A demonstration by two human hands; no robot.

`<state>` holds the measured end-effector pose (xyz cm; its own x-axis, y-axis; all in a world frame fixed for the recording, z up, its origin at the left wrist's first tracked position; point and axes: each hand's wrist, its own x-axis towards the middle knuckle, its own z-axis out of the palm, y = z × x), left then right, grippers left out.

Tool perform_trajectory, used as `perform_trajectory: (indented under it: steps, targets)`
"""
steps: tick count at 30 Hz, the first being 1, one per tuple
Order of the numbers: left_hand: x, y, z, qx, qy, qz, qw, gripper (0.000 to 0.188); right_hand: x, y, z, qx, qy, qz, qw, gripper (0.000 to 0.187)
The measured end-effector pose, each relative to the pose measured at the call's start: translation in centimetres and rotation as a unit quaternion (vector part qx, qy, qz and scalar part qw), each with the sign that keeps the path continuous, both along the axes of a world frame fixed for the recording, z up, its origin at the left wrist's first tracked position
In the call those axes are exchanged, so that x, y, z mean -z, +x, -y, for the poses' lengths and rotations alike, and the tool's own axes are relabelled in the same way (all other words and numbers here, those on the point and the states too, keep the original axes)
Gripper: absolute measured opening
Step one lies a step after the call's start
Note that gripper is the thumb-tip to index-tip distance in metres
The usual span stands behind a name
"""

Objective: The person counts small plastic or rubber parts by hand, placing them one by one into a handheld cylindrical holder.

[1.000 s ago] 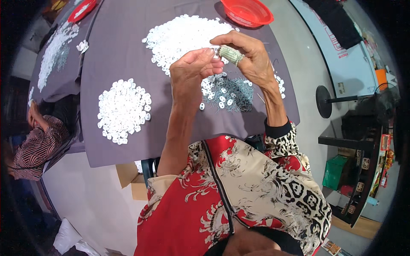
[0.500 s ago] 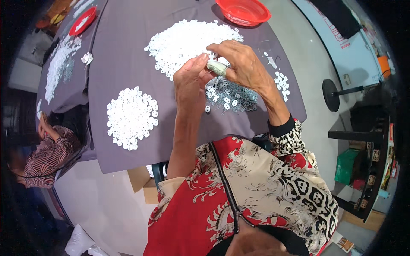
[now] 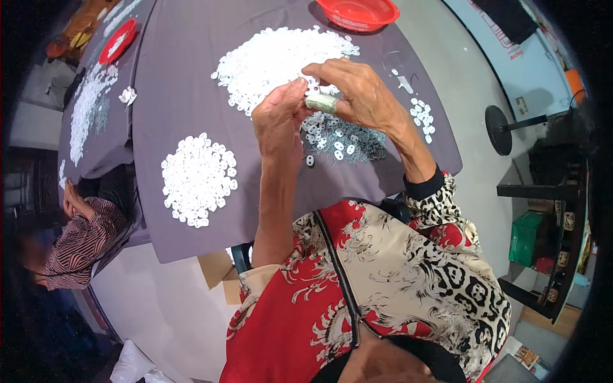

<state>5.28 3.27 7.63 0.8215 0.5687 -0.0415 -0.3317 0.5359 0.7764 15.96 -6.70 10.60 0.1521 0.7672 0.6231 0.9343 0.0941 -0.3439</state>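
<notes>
Over the table's middle, my left hand [image 3: 280, 118] and my right hand [image 3: 364, 96] meet at the fingertips, both closed in a pinch. A small white piece with a dark hole [image 3: 313, 84] shows between them; the fingers hide most of it. A pale greenish wrap [image 3: 321, 103] covers my right thumb. Behind my hands spreads a large heap of small white pieces [image 3: 274, 57]. Below them lies a tangle of thin grey wire-like bits [image 3: 364, 145], with white two-holed oval pieces [image 3: 338, 150] on it.
A separate white pile [image 3: 198, 179] lies at the table's left, and a small group [image 3: 422, 118] at its right edge. A red basket [image 3: 359, 14] stands at the far edge. Another person's hands [image 3: 75, 201] are at the left table, near a red tray [image 3: 118, 41].
My hands stay together and have shifted only slightly, with the fingers still pinched. The whole view has moved a little. The other person's hands at the left have changed position slightly.
</notes>
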Motion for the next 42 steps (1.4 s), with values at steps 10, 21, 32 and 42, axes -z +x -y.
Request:
perform_trajectory:
  steps: [10,21,32,42]
  targets:
    - [0.0,0.0,0.5,-0.028,0.001,-0.005,1.000,0.024,0.3,0.3,0.1,0.031,-0.032,0.083,0.996,0.030]
    - [0.3,0.2,0.7,-0.023,0.030,-0.016,0.999,0.025,0.9,1.2,0.5,0.000,-0.052,0.076,0.996,0.031]
    - [0.7,0.1,0.4,-0.002,0.082,-0.025,0.996,0.024,1.4,1.5,0.6,-0.023,-0.046,0.055,0.997,0.030]
    - [0.9,0.0,0.2,0.014,0.082,-0.033,0.996,0.024,2.0,1.8,0.7,-0.034,-0.061,0.053,0.996,0.031]
